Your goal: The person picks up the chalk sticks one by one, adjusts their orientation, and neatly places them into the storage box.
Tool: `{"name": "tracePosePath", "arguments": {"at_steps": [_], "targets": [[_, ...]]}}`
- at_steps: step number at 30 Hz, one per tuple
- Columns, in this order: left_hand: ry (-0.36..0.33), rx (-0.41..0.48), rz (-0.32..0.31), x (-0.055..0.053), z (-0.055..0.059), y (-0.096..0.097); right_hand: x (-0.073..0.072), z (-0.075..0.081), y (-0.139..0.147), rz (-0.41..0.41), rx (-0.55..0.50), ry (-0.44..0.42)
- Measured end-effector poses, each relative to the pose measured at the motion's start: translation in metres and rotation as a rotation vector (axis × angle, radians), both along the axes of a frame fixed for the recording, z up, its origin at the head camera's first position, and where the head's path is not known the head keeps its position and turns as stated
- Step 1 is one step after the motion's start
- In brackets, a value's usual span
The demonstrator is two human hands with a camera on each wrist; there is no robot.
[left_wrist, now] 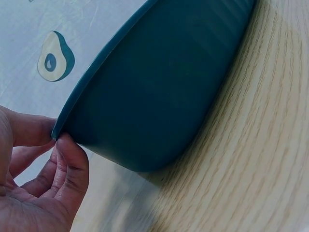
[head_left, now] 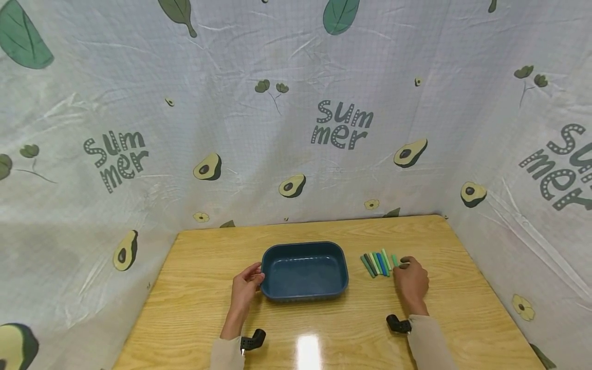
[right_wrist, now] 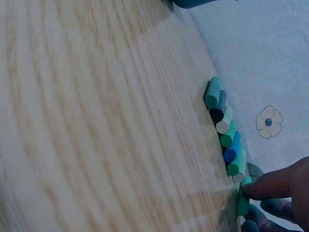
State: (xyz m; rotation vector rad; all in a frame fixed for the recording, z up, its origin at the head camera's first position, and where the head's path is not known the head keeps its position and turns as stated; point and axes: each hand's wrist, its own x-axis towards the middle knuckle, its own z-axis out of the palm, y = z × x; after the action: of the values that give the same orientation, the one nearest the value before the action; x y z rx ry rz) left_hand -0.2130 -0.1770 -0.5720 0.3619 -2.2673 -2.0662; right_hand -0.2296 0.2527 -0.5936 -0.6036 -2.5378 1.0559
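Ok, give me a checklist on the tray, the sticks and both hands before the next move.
1. Left hand steadying the tray: ok, thumb and finger pinch its rim.
2. Tray upright on the table: ok, open side up.
3. Sticks apart from the tray: ok, they lie in a row to its right.
4. Right hand at a stick: ok, fingertips are on the green stick at the row's right end.
5. Firm hold on that stick: cannot tell, fingers partly hide it.
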Motion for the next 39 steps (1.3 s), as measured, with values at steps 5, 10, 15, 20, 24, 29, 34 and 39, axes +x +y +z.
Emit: {"name": "tracePosePath", "arguments": {"at_steps": [5,10,15,20,24,29,34,39], "targets": [[-0.001,0.013,-0.005,0.000,0.001,0.000,-0.001,-0.002,0.000,-0.014,0.019,0.033],[-0.001,0.007,-0.002,0.000,0.001,0.000,0.004,0.001,0.004,0.001,-0.050,0.025],[0.006,0.010,-0.012,-0.001,-0.001,-0.001,0.013,0.009,0.010,0.065,-0.217,-0.038],[0.006,0.020,-0.016,-0.002,-0.002,-0.002,0.016,0.014,0.017,0.133,-0.339,-0.081],[0.009,0.027,-0.018,-0.003,-0.002,-0.002,0.015,0.017,0.019,0.164,-0.384,-0.107],[0.009,0.025,-0.015,-0.004,-0.002,-0.002,0.013,0.024,0.019,0.233,-0.440,-0.148],[0.009,0.021,-0.011,-0.004,-0.002,-0.002,0.010,0.031,0.017,0.327,-0.518,-0.174],[0.005,0.024,-0.012,-0.004,-0.002,-0.002,0.009,0.035,0.013,0.409,-0.582,-0.188]]}}
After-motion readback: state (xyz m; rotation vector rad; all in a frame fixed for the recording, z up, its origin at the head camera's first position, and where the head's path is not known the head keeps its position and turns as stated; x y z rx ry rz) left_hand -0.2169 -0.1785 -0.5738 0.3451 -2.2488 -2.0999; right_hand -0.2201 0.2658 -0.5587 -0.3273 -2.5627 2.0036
